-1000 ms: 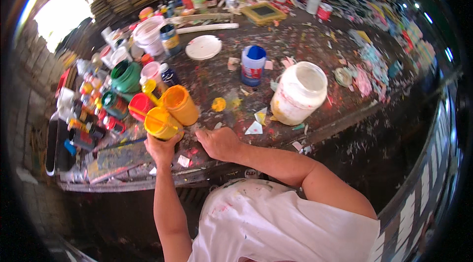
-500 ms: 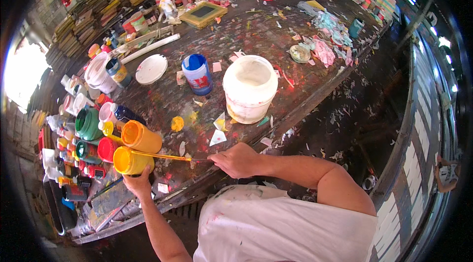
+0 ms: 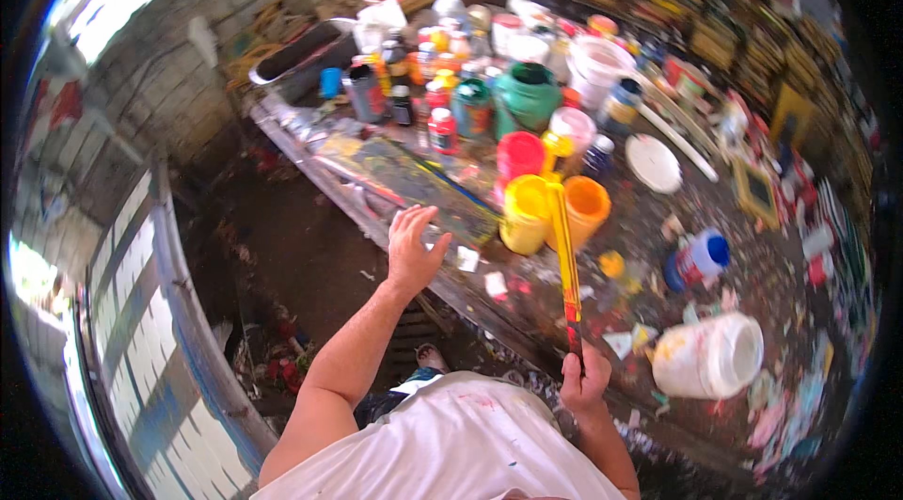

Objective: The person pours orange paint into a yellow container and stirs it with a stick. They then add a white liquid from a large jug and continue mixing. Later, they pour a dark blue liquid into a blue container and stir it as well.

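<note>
My right hand point(image 3: 585, 376) is closed round the dark lower end of a long flat paint stirring stick point(image 3: 567, 265), coated yellow along most of its length. The stick's far end lies over the gap between a yellow paint tub point(image 3: 523, 229) and an orange paint tub point(image 3: 585, 204); whether it touches either rim I cannot tell. Off the table's near edge, my left hand point(image 3: 412, 248) is open with fingers spread and holds nothing. It is nearest to a paint-smeared board point(image 3: 414, 182), left of the yellow tub.
Behind the tubs stand a red paint tub point(image 3: 519, 157), a green jar point(image 3: 527, 103) and several bottles. To the right are a blue-and-white container point(image 3: 694, 260), a white bucket point(image 3: 701, 359) and a round white lid point(image 3: 654, 164). Paper scraps litter the worktable point(image 3: 527, 307).
The view has swung left. My left hand has let go of the yellow tub and moved away from it, opening. My right hand still holds the stick, now with its broad face showing.
</note>
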{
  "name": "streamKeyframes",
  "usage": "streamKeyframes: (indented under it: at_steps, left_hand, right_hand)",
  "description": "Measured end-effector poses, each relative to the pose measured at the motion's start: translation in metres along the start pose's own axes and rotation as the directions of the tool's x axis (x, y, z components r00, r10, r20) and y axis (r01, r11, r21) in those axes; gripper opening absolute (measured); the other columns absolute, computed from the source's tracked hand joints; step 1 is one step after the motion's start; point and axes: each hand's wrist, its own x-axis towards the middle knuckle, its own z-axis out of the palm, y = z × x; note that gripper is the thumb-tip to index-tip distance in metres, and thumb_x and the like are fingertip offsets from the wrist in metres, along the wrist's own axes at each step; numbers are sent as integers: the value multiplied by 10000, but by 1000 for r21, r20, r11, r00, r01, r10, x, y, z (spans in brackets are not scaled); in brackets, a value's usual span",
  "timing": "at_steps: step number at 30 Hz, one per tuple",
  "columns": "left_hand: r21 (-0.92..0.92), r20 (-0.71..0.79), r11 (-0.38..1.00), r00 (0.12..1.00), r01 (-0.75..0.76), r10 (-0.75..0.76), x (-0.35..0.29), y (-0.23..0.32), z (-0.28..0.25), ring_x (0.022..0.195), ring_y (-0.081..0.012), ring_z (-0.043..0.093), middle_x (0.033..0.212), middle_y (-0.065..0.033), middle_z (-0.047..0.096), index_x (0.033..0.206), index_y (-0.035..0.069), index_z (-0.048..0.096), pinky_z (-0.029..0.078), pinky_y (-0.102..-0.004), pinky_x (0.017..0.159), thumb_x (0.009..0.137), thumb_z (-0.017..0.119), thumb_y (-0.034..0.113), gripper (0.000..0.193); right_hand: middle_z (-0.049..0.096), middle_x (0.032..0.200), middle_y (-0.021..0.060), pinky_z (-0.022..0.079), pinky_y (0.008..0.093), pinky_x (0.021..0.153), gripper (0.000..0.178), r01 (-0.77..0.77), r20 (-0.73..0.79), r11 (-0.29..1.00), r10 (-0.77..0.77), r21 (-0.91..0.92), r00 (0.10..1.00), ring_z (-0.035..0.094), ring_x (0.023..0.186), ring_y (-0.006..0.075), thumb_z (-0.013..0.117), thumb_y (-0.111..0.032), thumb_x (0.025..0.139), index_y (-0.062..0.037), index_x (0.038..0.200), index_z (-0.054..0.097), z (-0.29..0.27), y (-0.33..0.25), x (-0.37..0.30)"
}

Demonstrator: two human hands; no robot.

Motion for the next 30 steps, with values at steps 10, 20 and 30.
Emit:
streamKeyframes:
  at_steps: [10, 20, 30]
  left_hand:
    - [67, -342, 953, 904, 295, -256, -56, -163, -171, 1060, -330, 762, 1054, -95, 829, 957, 77, 781, 592, -457, 982, 900, 864, 74, 100]
    - [21, -360, 861, 807, 508, -468, -97, -266, -279, 1007, -349, 755, 1006, -132, 812, 1044, 41, 825, 565, -467, 965, 1082, 712, 203, 201]
    - [7, -334, 866, 818, 499, -469, -2, -417, -299, 1104, -340, 753, 1134, -136, 809, 1181, 54, 791, 593, -451, 1004, 959, 819, 117, 232]
  right_hand:
    - [642, 701, 63, 518, 363, 587, 341, 33, 277, 964, -108, 264, 955, 653, 597, 174, 631, -147, 1104, 54, 1361, 729, 187, -67, 112]
    - [643, 740, 3, 492, 292, 570, 376, -387, 530, 810, 113, 441, 840, 619, 624, 99, 604, -197, 1163, 2, 1469, 695, 361, -135, 178]
    - [638, 889, 1, 506, 277, 645, 492, -446, 592, 742, 83, 499, 801, 594, 720, 87, 586, -96, 1158, 48, 1625, 530, 554, -149, 291]
